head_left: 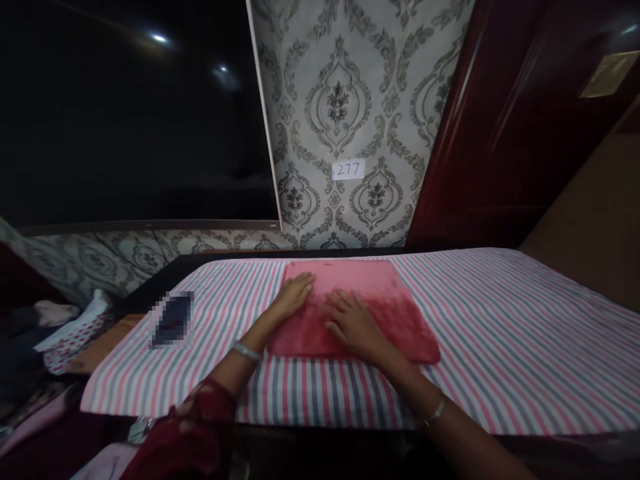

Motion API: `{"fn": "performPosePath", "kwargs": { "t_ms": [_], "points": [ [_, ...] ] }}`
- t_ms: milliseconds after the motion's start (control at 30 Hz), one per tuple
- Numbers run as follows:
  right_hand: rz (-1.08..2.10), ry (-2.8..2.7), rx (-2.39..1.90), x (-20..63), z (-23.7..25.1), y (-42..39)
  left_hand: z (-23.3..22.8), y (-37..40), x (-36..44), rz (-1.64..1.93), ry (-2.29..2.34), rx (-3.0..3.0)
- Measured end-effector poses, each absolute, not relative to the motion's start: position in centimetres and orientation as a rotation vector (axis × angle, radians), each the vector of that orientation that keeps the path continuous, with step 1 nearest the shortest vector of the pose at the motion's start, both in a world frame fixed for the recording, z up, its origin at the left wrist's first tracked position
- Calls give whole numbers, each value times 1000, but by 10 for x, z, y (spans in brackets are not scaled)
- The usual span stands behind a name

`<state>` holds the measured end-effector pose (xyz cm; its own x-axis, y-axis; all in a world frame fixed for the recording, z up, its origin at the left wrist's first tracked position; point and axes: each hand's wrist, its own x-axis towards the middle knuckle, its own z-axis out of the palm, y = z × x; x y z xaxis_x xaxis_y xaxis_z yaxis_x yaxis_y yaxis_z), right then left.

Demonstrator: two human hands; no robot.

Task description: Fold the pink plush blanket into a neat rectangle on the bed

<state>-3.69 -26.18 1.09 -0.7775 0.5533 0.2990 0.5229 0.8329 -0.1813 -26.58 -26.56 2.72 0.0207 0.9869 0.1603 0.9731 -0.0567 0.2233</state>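
A striped sheet, in pink, grey and white, is spread over the work surface. A dark, flat object, blurred out in the view, is placed on the sheet near its left edge, well apart from the hands. A heap of clothes is seen to the left, beside the surface and below its level. Patterned wallpaper covers the wall behind, and a small label marked 277 is fixed to it. A large dark screen occupies the upper left, and a dark red door stands at the right. No object is positioned between the hands and the cloth.

A folded red cloth is laid flat on the striped sheet, at the centre of the surface, nearer the far edge than the near one.

The left hand is laid palm down on the left part of the red cloth, fingers extended and together; nothing is gripped. The right hand is pressed flat on the middle of the cloth, fingers spread; nothing is gripped. The two hands are placed just beside each other. A bangle is worn on each wrist.
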Motion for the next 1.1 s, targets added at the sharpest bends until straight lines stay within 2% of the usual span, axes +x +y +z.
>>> {"fn": "performPosePath", "kwargs": {
  "t_ms": [167,300,433,900,1000,1100],
  "points": [
    [237,-2838,-490,-77,-11,-259,25,-214,-282,201,2122,2215],
    [312,-2854,-524,-77,-28,-258,0,-204,-291,204,2178,2230],
    [351,-2844,-520,-75,-22,-259,-14,-199,-298,186,2203,2276],
    [314,-2801,-458,-54,2,-274,26,-192,-283,-122,2256,2239],
    [272,-2666,-674,-28,16,-270,38,-187,-262,-90,2256,2342],
    [185,-2514,-1036,-2,19,-260,48,-175,-222,-10,1963,2515]
  ]
}}
